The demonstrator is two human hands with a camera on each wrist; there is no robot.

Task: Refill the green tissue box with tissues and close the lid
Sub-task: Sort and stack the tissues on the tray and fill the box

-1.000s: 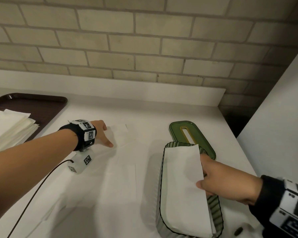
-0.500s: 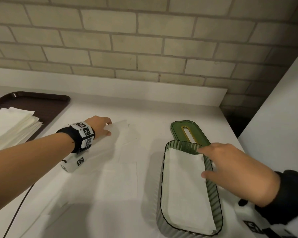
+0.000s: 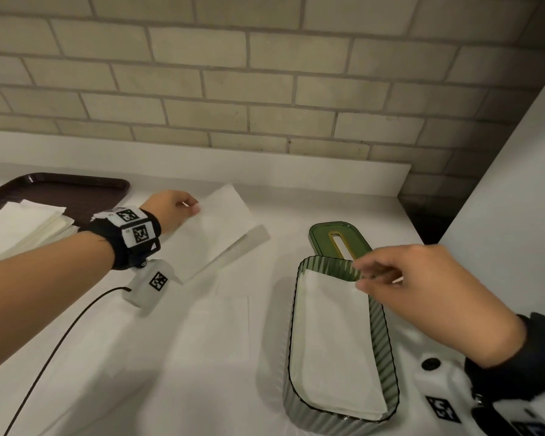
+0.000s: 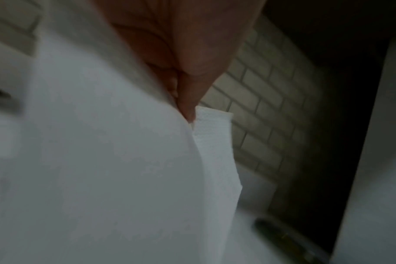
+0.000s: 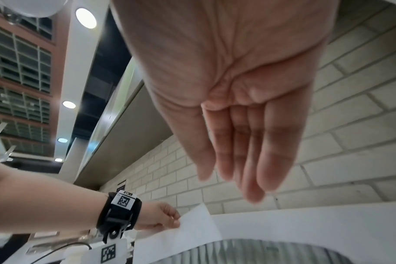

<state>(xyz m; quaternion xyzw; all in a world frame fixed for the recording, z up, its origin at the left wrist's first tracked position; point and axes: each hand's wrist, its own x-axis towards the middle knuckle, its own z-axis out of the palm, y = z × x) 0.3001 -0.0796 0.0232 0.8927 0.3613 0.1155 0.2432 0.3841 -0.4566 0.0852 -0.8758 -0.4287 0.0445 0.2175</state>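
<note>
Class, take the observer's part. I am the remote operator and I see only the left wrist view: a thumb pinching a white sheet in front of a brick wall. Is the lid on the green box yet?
Observer: No. In the head view the green lid lies on the counter just behind the open tissue box.
Operator: Is anything in the box?
Observer: Yes, a white tissue lies flat inside it.
Operator: And the other hand?
Observer: The right hand is above the box's far end, fingers straight, holding nothing. Only the left hand has a loose sheet.
</note>
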